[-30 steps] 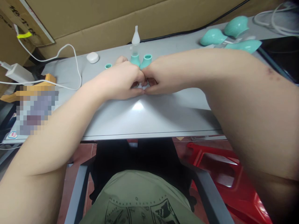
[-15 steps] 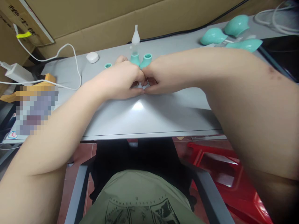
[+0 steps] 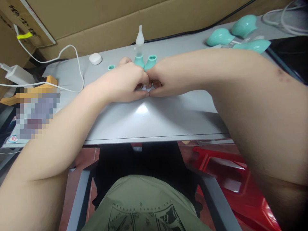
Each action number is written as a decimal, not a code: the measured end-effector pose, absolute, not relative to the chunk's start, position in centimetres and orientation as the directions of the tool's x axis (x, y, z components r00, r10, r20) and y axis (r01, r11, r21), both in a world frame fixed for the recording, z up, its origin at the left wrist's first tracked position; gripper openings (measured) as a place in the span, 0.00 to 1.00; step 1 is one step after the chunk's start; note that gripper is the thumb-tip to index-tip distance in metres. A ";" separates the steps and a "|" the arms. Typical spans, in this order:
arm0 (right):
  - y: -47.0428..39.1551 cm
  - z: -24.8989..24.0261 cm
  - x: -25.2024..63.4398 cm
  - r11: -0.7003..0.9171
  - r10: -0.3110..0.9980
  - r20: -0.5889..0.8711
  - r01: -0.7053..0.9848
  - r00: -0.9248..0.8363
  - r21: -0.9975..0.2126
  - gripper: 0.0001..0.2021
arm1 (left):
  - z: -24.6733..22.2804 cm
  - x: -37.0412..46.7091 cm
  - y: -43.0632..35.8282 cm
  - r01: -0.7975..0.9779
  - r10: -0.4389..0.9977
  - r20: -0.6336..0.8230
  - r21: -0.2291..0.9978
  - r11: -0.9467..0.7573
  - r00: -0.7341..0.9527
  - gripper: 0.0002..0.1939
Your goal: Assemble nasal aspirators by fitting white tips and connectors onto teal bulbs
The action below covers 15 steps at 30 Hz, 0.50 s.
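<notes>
My left hand [image 3: 131, 81] and my right hand [image 3: 166, 78] meet over the grey table [image 3: 120, 123], fingertips touching. The fingers of both are bent round a small whitish, clear piece [image 3: 144, 87], mostly hidden by them. Just behind stands a teal bulb [image 3: 139, 61] with a clear, white-tipped nozzle [image 3: 140, 38] upright on it. Beside it, a second teal bulb [image 3: 151, 61] shows its open round neck. Another teal neck [image 3: 111, 67] peeks out behind my left wrist.
Several teal bulbs with clear parts [image 3: 220, 37] lie at the back right, near a dark flat object [image 3: 288, 53]. A white case [image 3: 95, 58], a white cable [image 3: 78, 64] and a charger [image 3: 19, 76] are at left. A red stool [image 3: 226, 179] stands below right.
</notes>
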State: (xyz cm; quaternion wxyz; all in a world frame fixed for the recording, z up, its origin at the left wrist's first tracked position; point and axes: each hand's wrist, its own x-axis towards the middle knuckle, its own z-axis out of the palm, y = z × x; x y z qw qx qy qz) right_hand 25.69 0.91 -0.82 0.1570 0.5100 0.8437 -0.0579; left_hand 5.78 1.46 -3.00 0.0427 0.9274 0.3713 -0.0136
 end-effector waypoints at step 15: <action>0.8 -0.7 25.8 0.496 0.835 -0.322 0.864 -0.446 0.091 0.21 | -3.1 5.6 1.6 0.671 0.671 -0.041 0.103 -0.734 0.740 0.16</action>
